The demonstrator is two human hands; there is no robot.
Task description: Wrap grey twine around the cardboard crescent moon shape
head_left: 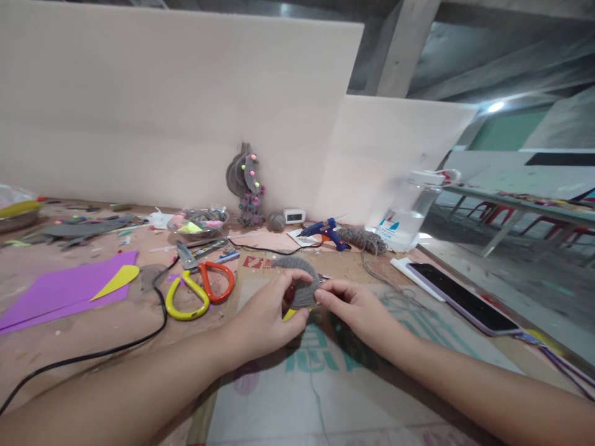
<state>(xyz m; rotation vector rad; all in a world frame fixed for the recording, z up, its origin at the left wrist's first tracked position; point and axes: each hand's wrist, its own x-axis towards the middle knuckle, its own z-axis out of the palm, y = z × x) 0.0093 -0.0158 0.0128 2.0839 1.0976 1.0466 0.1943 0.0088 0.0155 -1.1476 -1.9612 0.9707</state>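
Note:
A grey crescent wrapped in yarn point(307, 292) is held up between both hands above a printed cardboard sheet point(260, 371). My left hand point(274, 310) grips its left side, the fingers curled round it and the thumb below. A bit of yellow shows under the crescent beside that thumb. At the crescent's right edge, my right hand point(346, 303) pinches with thumb and forefinger. A thin grey strand trails down over the sheet below the hands. The crescent's far side is partly hidden by the fingers.
Scissors with yellow and red handles point(188, 300) lie left, near purple sheets point(69, 288) and a black cable. Behind the hands are a blue glue gun point(325, 232), a grey yarn bundle point(362, 240) and a decorated grey piece point(246, 186). A phone point(465, 297) and clear bottle point(404, 214) stand right.

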